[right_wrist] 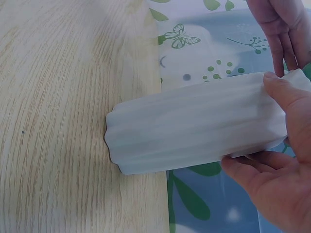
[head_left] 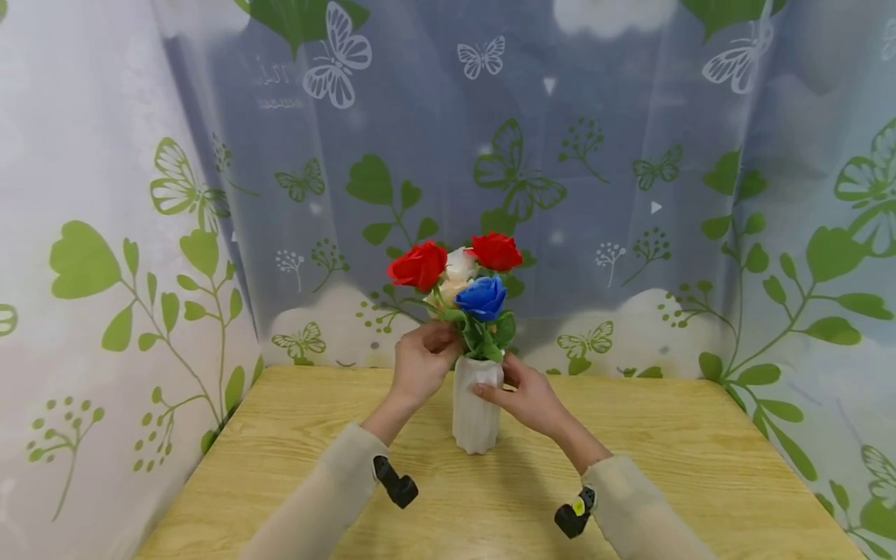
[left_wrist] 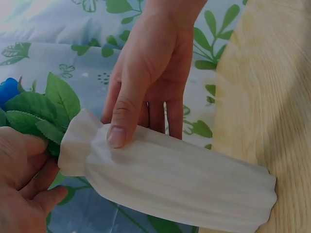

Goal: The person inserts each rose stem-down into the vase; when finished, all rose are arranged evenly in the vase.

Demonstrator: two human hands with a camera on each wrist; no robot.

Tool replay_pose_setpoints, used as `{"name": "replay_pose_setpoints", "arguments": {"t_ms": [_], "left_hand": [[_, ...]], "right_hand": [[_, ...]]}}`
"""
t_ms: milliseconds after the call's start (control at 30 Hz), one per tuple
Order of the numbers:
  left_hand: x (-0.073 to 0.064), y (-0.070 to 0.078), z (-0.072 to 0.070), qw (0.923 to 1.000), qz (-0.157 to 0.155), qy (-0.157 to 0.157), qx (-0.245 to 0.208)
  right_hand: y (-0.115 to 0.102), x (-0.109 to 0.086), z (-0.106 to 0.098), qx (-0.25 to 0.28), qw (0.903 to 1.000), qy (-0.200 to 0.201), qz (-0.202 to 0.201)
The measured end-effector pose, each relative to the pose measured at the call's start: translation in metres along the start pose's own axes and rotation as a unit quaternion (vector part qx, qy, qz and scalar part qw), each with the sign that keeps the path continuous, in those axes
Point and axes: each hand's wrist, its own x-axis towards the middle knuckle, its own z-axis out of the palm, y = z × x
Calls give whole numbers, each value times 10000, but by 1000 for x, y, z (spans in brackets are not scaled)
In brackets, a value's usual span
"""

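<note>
A ribbed white vase (head_left: 477, 412) stands upright on the table, holding a bunch of artificial roses. The blooms include a left red rose (head_left: 418, 265), another red rose (head_left: 495, 250), a blue rose (head_left: 481, 298), a white rose (head_left: 460, 264) and a cream one (head_left: 448, 292). My right hand (head_left: 533, 395) grips the vase near its top, thumb on the near face and fingers around the far side. Just above the rim, my left hand (head_left: 422, 359) has its fingers curled at the green leaves (left_wrist: 41, 109) and seems to pinch a stem; the stem itself is hidden.
The vase is on a wood-grain table (head_left: 294, 459). Behind it hangs a blue-grey curtain (head_left: 434, 117) printed with butterflies and leaves, and similar printed sheets flank both sides. Black wrist cameras are strapped to the left sleeve (head_left: 329, 490) and right sleeve (head_left: 640, 505).
</note>
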Motion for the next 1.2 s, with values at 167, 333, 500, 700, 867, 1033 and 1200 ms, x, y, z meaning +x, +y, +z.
{"name": "replay_pose_setpoints", "arguments": {"t_ms": [167,333,500,700,867,1033,1200], "left_hand": [[0,2,-8,10000,66,24,-56],[4,8,-19,9994,194,184,-199],[7,15,-25,9968,328,532,-493],[12,24,-26,9916,620,755,-844],[15,29,-23,9908,526,807,-946],[16,30,-19,9920,317,859,-867],[18,32,-15,9892,274,1066,-970]], "right_hand": [[0,0,-2,48,9999,-31,-108],[0,-1,-2,7,10000,-12,-62],[0,-1,-1,14,10000,-24,-39],[0,0,-1,8,10000,-6,-68],[0,0,-1,24,10000,-20,-38],[1,0,0,30,10000,-40,-45],[2,1,0,36,10000,-40,-19]]}}
